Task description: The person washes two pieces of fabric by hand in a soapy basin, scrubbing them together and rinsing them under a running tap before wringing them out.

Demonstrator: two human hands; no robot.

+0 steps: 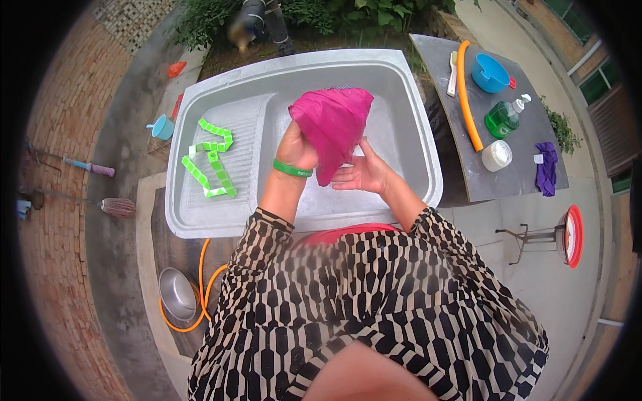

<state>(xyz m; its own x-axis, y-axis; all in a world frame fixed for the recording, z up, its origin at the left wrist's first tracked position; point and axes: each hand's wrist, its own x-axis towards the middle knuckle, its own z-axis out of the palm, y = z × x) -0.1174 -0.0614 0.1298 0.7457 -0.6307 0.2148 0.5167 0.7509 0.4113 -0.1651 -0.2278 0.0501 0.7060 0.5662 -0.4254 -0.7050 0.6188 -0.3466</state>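
Note:
A bunched magenta cloth (334, 127) is held up over the basin of a grey stone-look washing sink (421, 134). My left hand (298, 147), with a green wristband, grips the cloth from its left side; most of its fingers are hidden behind it. A dark patterned edge of something shows at the top of the cloth, too little to name. My right hand (366, 172) is open, palm up, its fingers stretched toward the cloth's lower tip. On the ribbed washboard at the left lies a green-and-white folding snake puzzle (212, 157).
At right, a grey table holds an orange hose (465, 100), brush (453, 73), blue basin (490, 72), green pump bottle (503, 119), white tub (496, 156) and purple cloth (546, 170). A tap (244, 33) stands behind the sink. A metal bowl (178, 294) sits lower left.

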